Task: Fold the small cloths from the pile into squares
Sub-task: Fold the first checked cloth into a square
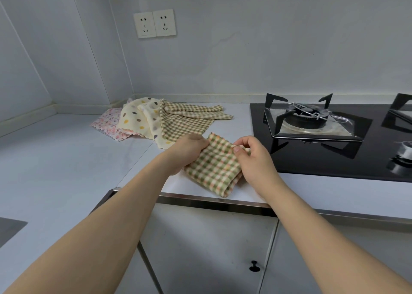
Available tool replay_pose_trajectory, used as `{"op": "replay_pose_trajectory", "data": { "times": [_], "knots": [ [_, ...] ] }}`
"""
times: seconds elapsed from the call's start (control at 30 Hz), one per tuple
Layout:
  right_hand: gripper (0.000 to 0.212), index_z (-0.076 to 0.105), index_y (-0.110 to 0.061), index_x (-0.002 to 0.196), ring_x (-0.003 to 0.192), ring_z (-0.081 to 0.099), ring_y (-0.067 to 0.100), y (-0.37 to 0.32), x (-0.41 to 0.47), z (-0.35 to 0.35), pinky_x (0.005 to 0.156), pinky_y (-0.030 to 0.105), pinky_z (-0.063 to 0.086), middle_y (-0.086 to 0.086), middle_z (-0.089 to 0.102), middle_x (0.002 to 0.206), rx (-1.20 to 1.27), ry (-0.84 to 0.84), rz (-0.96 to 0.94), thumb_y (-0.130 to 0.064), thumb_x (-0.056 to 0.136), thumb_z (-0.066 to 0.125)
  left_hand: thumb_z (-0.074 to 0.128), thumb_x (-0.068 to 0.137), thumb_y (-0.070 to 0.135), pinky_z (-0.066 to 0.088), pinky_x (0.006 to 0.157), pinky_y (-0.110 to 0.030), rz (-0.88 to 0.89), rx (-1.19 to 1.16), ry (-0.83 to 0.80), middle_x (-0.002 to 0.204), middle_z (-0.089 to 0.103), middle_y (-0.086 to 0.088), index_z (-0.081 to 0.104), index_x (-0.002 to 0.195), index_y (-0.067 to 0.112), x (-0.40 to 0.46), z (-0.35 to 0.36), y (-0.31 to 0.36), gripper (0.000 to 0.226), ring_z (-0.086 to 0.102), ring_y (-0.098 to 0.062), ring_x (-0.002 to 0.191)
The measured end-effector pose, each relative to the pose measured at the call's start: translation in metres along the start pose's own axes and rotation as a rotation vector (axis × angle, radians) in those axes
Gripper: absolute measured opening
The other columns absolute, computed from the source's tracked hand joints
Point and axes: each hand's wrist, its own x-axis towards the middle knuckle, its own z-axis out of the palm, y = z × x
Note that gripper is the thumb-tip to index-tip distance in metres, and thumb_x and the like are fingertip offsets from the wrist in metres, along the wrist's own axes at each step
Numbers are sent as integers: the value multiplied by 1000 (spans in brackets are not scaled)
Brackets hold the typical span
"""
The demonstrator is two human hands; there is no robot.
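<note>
A green, orange and cream checked cloth (215, 166) lies folded over on the white counter near its front edge. My left hand (188, 150) grips its upper left corner. My right hand (252, 157) pinches its upper right corner between thumb and fingers. Behind them lies the pile: a green checked cloth (189, 117), a cream cloth with coloured dots (139, 117) and a pink floral cloth (107, 122), spread loosely and overlapping toward the back corner.
A black glass gas hob (334, 160) with a burner and pan support (305, 117) lies just right of the hands. White counter (55, 160) runs left, with a sink edge (11, 229) at far left. Cabinet doors with a black knob (254, 266) below; wall sockets (155, 23) above.
</note>
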Motion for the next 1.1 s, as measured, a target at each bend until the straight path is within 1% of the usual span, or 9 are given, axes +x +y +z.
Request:
{"op": "replay_pose_trajectory", "data": {
  "times": [0.13, 0.27, 0.4, 0.57, 0.67, 0.77, 0.87, 0.97, 1.1],
  "knots": [
    [6, 56, -21, 96, 84, 54, 8, 1, 1, 3, 65, 25, 43, -8, 58, 94, -72, -36, -5, -19, 97, 50, 40, 102, 33, 38, 67, -30, 83, 122, 77, 77, 47, 0, 50, 81, 17, 1, 1, -6, 28, 44, -15, 71],
    [10, 52, -26, 90, 81, 53, 9, 4, 1, 5, 65, 25, 41, -6, 59, 92, -115, -64, -51, -17, 95, 52, 38, 103, 33, 34, 58, -28, 195, 383, 124, 77, 49, -1, 50, 88, 12, 0, -2, -10, 29, 42, -14, 67],
    [18, 47, -32, 89, 75, 51, 12, 8, 1, 9, 63, 27, 42, -2, 59, 89, -302, -191, -113, -15, 95, 50, 36, 104, 32, 37, 64, -34, 256, 719, 95, 83, 57, -5, 48, 88, 11, 4, -13, -19, 29, 52, -22, 77],
    [28, 60, -33, 97, 99, 46, 17, 9, 1, 14, 88, 33, 41, -12, 54, 93, -558, -209, -184, -12, 96, 42, 38, 100, 26, 36, 68, -34, 340, 955, 237, 96, 57, -3, 46, 103, 15, 0, -12, -30, 14, 50, -23, 84],
    [30, 63, -28, 108, 108, 43, 20, 11, 3, 16, 96, 32, 34, -4, 53, 111, -728, -206, -221, -14, 97, 39, 44, 92, 10, 32, 84, -31, 477, 862, 314, 109, 48, -4, 51, 112, 11, -15, -9, -28, 21, 40, -25, 100],
    [30, 61, -28, 111, 111, 44, 20, 12, 5, 18, 99, 35, 33, -3, 52, 118, -764, -214, -221, -14, 97, 39, 41, 95, 22, 35, 88, -34, 523, 783, 217, 104, 49, -2, 53, 105, 13, -35, 1, -37, 18, 41, -23, 96],
    [29, 61, -29, 108, 111, 45, 19, 11, 5, 18, 100, 35, 33, -5, 53, 118, -752, -216, -210, -13, 96, 40, 13, 85, 59, 30, 87, -29, 484, 922, 163, 115, 45, 5, 49, 117, 22, -55, 7, -56, 61, 40, -19, 100],
    [28, 61, -29, 105, 110, 45, 19, 10, 5, 17, 99, 35, 33, -6, 53, 116, -740, -223, -198, -12, 96, 40, -1, 77, 68, 22, 98, -27, 420, 971, 70, 133, 35, 8, 37, 135, 27, -64, 5, -61, 80, 32, -17, 119],
    [29, 60, -30, 103, 108, 46, 20, 7, 3, 17, 98, 35, 35, -5, 54, 113, -719, -234, -178, -9, 94, 42, 25, 92, 67, 15, 110, -32, 303, 940, -93, 143, 25, 4, 26, 142, 28, -61, 2, -48, 64, 19, -19, 133]
  ]
}}
